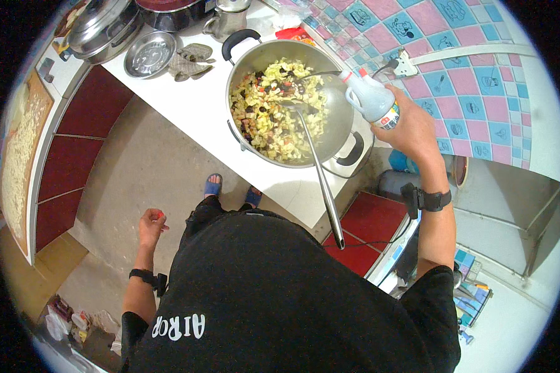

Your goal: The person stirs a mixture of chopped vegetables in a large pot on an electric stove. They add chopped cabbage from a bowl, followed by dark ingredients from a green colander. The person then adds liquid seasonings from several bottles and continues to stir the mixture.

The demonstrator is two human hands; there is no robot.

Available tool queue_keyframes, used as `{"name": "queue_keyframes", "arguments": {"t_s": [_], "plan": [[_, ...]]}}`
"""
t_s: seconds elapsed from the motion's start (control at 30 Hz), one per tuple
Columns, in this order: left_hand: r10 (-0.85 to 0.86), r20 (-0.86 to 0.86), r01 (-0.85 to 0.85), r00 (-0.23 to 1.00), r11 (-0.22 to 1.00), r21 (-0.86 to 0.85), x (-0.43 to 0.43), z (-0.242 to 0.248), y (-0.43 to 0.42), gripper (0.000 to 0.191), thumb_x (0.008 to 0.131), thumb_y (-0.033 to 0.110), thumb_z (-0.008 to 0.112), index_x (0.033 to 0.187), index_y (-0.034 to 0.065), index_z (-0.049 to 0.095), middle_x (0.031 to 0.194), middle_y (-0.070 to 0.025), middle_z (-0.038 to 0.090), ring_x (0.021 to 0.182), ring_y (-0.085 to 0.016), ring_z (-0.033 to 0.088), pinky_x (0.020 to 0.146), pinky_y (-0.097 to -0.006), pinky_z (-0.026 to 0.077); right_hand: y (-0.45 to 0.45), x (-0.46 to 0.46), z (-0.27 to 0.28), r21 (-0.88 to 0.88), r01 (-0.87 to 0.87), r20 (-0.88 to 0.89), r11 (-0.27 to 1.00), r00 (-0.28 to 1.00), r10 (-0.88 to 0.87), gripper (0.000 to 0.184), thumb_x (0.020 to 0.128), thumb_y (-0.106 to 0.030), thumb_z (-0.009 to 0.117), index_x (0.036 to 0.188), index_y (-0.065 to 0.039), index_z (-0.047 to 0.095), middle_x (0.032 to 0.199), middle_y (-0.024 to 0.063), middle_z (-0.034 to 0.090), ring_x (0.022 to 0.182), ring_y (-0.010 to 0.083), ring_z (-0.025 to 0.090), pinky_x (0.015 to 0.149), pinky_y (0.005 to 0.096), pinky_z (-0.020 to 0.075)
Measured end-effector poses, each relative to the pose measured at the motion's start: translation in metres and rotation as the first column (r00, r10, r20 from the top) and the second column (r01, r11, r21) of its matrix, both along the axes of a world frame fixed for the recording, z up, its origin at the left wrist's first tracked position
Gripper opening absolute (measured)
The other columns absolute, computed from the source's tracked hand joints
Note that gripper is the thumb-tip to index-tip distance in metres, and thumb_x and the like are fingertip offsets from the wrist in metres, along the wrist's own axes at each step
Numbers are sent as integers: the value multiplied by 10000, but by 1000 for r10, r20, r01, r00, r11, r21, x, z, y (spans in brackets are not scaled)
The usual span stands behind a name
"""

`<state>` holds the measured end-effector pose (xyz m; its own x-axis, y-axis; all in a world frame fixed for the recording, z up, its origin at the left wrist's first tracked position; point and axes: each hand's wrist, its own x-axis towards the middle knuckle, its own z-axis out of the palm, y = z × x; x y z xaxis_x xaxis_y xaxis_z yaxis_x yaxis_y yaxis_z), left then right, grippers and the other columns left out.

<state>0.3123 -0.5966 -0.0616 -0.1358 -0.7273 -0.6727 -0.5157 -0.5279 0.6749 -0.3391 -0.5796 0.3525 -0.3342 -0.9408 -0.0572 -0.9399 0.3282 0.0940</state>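
My right hand (413,123) grips a translucent plastic sauce bottle (371,99) with a molded handle and a printed label. The bottle is tipped over the right rim of a large two-handled metal wok (338,126). From its mouth a thin dark stream of liquid runs left onto the food. Chopped pale yellow-green vegetables (275,112) mixed with dark and reddish bits fill the wok's left side. A metal spatula (319,175) rests in the food, its long handle reaching over the front rim. Low at my left side, my left hand (150,227) pinches a small red cap (160,214).
The wok stands on a white counter (191,109). Behind it lies a red packet (294,35). Further left are a metal bowl (150,54), grey cloth gloves (190,61), a lidded steel pot (103,30) and a metal pitcher (226,23). A plugged power strip (405,64) hangs on the tiled wall.
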Motion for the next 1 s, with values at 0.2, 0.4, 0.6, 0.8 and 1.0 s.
{"name": "queue_keyframes", "arguments": {"t_s": [0.2, 0.4, 0.6, 0.8, 1.0], "plan": [[4, -26, -5, 1000, 999, -45, -7, 9, -9, 223, 994, 95, 757, 1191, 32, 674, 1000, -89, 765, 749, -208, 798, 615, -304, 562, 1, 1, 2, -40, -20, 9, 999, 1000, 21, 881, 709, -371, 904, 1516, -169, 613, 1220, 192, 788, 1084, 419, 761, 927, 496, 607], [-49, -126, 34, 991, 992, -121, -31, 39, -42, 245, 1030, 116, 749, 1232, 47, 630, 1085, -81, 753, 798, -180, 761, 675, -297, 561, 8, 11, 7, -70, 24, 29, 997, 999, -22, 890, 698, -374, 917, 1509, -176, 610, 1167, 210, 793, 1067, 427, 761, 903, 509, 607], [-135, -361, 39, 923, 964, -263, -98, 120, -86, 255, 1011, 88, 770, 1218, 5, 649, 1064, -95, 761, 813, -153, 751, 746, -311, 606, 25, 21, 1, -225, 127, 190, 966, 978, -85, 924, 721, -373, 950, 1531, -113, 591, 1254, 202, 786, 1131, 368, 779, 959, 464, 606], [-493, -366, 287, 789, 824, -489, -192, 260, -122, 259, 1024, 74, 762, 1250, -7, 665, 1098, -108, 779, 857, -141, 738, 773, -316, 626, 68, 40, -6, -411, 313, 584, 856, 811, -16, 1009, 705, -266, 991, 1581, -50, 540, 1426, 87, 691, 1290, 190, 659, 1128, 389, 510], [-733, -487, 241, 475, 640, -729, -297, 394, -97, 299, 978, 12, 793, 1255, -20, 684, 1047, -78, 777, 805, -134, 744, 744, -273, 602, 155, 90, 4, -482, 468, 735, 741, 676, 51, 1128, 645, -292, 1034, 1613, -56, 505, 1508, 142, 640, 1388, 242, 621, 1190, 404, 476]]}}
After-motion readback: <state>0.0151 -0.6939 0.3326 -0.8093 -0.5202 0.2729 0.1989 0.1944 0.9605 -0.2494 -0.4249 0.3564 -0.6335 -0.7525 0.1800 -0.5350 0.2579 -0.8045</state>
